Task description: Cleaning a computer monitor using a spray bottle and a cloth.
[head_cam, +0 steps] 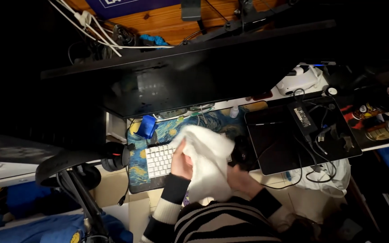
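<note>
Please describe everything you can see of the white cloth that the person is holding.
The white cloth looks soft, like a towel or rag, plain and without pattern. It is bunched and folded, not spread flat. The left hand grips its left edge, and the right hand touches its lower right side. It hangs above the white keyboard and hides the keyboard's right part, over the blue and yellow desk mat. Whether it touches the keys cannot be told.

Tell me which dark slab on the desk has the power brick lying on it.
The black pad right of the white keyboard; the big monitor stands behind, bare.
</note>
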